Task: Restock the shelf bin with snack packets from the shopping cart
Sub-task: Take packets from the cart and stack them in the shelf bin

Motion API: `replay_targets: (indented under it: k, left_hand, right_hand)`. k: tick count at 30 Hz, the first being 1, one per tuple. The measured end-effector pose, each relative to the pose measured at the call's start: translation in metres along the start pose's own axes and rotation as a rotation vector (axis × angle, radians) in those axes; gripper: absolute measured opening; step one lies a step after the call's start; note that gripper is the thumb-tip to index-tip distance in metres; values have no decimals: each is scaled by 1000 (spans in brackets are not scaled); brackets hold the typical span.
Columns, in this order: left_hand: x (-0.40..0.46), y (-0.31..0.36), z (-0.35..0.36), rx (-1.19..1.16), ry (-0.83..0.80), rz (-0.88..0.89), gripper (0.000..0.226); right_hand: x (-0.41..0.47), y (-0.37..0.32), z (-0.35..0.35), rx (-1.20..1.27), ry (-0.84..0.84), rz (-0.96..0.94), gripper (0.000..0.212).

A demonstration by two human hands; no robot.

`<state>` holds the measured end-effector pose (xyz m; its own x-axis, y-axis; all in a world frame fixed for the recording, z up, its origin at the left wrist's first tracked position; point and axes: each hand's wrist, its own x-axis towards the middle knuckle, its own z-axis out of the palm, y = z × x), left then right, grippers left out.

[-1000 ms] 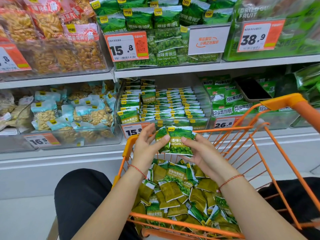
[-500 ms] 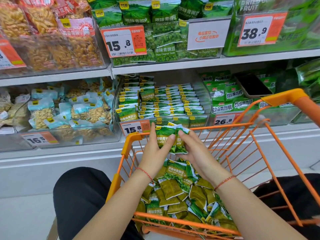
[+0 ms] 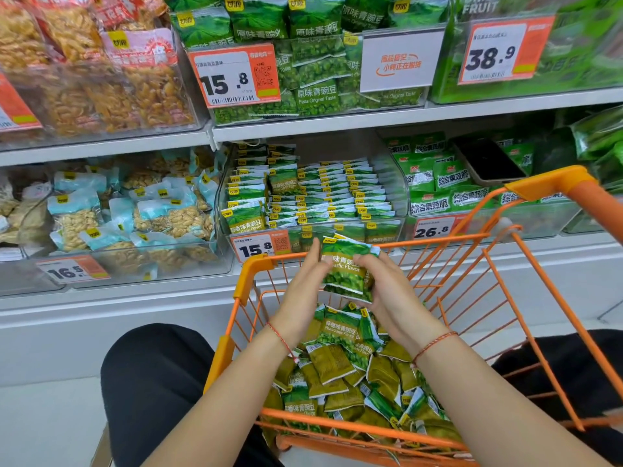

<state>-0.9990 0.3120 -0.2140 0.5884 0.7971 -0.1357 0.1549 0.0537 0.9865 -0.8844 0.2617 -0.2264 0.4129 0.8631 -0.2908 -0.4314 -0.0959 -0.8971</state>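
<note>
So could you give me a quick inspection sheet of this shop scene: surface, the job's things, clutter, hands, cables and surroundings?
Surface: white shelf over a clear plastic bin holding rows of green packets.
Job's things: small stack of green garlic-pea packets held above the orange wire cart; loose green packets heaped inside the cart.
Clutter: dark phone lying on packets in the neighbouring bin.
Hands: left hand flat against the stack's side; right hand grips it.
Cables: nothing seen.
Surroundings: orange price tags, peanut packs to the left.
</note>
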Motion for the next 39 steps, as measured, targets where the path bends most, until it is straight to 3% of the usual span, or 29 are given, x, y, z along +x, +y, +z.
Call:
replay_targets:
  k: [2,5,9,12,17,21,22,25,27,30,33,36,38,39]
  left_hand:
    - [-2,2,-2,69,16,-7,55]
    - [-4,-2,0,168,-25,4,60]
    - [-2,-12,4,275,-68,-5,58]
    - [-3,-14,6,336,-86,29,35]
    - [2,-9,2,271,-20,20,43]
    - [2,-6,-5,167,-52,-51,23]
    - [2,-5,-6,165,-55,-52,20]
    - [2,0,-7,177,-8,-14,55]
    - [2,3,-9,134,39,2,53]
    - [7,-4,-13,81,67,32,57]
    - [6,-5,-14,90,77,45,54]
    - [8,-9,-14,68,62,13,22]
    - [6,-7,-11,27,75,9,24]
    - [7,-8,-11,11,88,18,25]
  right_hand:
    - [2,1,-2,-24,-13,-29,84]
    - [-6,-2,5,-59,-5,-58,102]
    - [-9,0,4,-211,19,-100,82]
    - [-10,-1,3,-260,39,-117,76]
    - [-11,-5,4,-252,52,-125,74]
    - [-11,-5,4,-212,41,-118,75]
    - [-10,-4,4,-183,42,-111,77]
    - [-9,-4,4,-94,22,-75,104]
    - [-9,-5,2,-97,-11,-74,125]
    - [-5,-3,-3,-151,-43,-91,131]
    - [-6,-2,-3,-245,-44,-142,122]
    - [-13,-6,2,-373,-17,-210,110]
    - [-13,-5,2,-426,-4,-239,97]
    - [-13,-5,3,-453,10,-241,100]
